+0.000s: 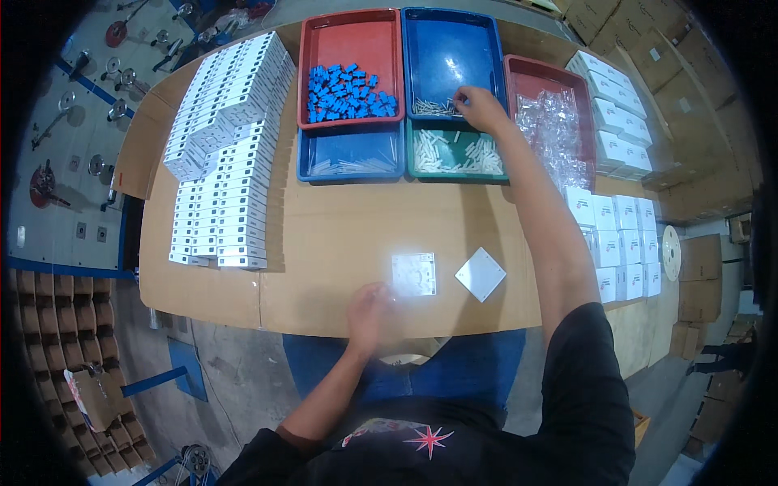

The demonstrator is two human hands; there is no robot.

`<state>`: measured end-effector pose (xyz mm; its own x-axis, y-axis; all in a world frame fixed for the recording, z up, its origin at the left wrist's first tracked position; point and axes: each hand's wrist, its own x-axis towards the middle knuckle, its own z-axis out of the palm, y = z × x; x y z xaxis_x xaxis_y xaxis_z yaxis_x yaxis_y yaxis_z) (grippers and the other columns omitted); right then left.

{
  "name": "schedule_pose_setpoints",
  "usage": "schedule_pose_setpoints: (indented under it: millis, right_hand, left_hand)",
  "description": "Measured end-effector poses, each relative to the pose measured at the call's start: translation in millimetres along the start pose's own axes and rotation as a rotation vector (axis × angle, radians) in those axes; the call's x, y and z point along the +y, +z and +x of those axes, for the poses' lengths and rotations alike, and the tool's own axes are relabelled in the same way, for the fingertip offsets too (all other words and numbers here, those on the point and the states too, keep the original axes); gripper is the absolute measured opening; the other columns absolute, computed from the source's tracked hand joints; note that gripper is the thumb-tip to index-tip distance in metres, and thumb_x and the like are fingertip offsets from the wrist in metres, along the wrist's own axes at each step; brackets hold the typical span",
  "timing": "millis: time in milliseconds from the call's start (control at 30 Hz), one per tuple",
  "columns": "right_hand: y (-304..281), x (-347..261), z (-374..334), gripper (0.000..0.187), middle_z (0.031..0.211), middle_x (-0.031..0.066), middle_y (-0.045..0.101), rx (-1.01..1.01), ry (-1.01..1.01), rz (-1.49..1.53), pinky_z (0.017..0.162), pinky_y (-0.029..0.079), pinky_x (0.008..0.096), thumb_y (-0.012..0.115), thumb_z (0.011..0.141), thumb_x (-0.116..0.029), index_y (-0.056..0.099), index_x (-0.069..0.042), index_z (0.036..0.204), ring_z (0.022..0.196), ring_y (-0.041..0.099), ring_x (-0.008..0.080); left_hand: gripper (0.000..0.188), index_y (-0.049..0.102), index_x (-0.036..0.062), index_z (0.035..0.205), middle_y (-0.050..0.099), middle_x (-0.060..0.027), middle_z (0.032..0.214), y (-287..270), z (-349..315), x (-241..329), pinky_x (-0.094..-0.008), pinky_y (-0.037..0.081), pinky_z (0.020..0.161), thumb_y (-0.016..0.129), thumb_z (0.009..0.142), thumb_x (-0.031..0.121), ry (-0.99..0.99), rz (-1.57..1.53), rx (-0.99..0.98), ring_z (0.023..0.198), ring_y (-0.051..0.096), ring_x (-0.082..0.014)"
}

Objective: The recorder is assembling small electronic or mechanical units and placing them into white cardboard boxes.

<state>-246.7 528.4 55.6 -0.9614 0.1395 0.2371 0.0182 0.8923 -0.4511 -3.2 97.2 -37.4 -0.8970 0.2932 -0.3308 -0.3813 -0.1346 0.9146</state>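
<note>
My right hand reaches into the front of the blue tray, over a small heap of thin metal pieces that look like screws. Its fingertips are pinched together, and what is between them is too small to make out. Near the table's front edge, my left hand is curled and partly blurred; whatever it may hold cannot be made out. Just beyond it lies a square white plate with a bright glare. A second white square plate rests to the right, turned cornerwise.
Beyond the plates stand a red tray of blue clips, a blue tray of clear strips and a green tray of white plugs. Clear bags fill another red tray. White boxes are stacked left and right.
</note>
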Motion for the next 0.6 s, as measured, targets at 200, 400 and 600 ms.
schedule_pose_setpoints:
  millis: [200, 400, 600]
  right_hand:
    - [-4.6, -0.7, -12.5, 0.018, 0.097, 0.0203, 0.073, -0.003, -0.034, -0.163, 0.082, 0.056, 0.0473, 0.065, 0.091, -0.016, 0.072, -0.003, 0.102, 0.093, 0.07, 0.0399]
    - [-6.4, -4.0, -20.6, 0.019, 0.098, 0.0213, 0.073, 0.104, 0.059, -0.016, 0.083, 0.056, 0.0467, 0.066, 0.093, -0.018, 0.073, -0.003, 0.101, 0.093, 0.071, 0.0398]
    - [-3.0, 10.2, -27.1, 0.024, 0.106, 0.0194, 0.074, 0.107, 0.167, -0.048, 0.087, 0.055, 0.044, 0.067, 0.098, -0.025, 0.074, -0.005, 0.109, 0.099, 0.071, 0.0374]
  left_hand:
    - [0.023, 0.064, -0.0014, 0.116, 0.071, -0.0105, 0.099, -0.1, 0.6, 2.6, -0.0311, 0.059, 0.069, 0.058, 0.107, 0.019, 0.015, 0.047, -0.025, 0.077, 0.067, -0.0159]
    - [0.024, 0.064, -0.0016, 0.116, 0.071, -0.011, 0.098, -2.1, 2.4, -2.0, -0.0313, 0.059, 0.069, 0.058, 0.108, 0.02, -0.01, 0.066, -0.002, 0.078, 0.067, -0.0163]
    - [0.025, 0.065, -0.0016, 0.116, 0.071, -0.0109, 0.098, -0.3, 2.5, -2.6, -0.0311, 0.059, 0.069, 0.059, 0.107, 0.021, 0.034, 0.029, -0.015, 0.077, 0.067, -0.0162]
